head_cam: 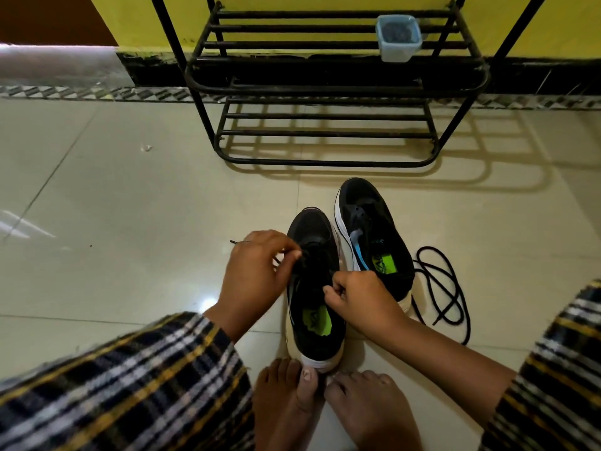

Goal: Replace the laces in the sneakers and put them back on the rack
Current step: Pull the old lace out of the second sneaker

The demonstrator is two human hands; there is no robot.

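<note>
Near sneaker (313, 288), both hands pinching its lace, loose lace (445, 288) beside

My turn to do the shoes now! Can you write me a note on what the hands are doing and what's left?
Left hand and right hand each pinch lace on the near sneaker, which stands on the floor and is partly laced.
The far sneaker beside it shows no lace; a loose black lace lies coiled to its right.
The rack holds no shoes.
Left: finish this one, lace the other, put both on the rack.
</note>
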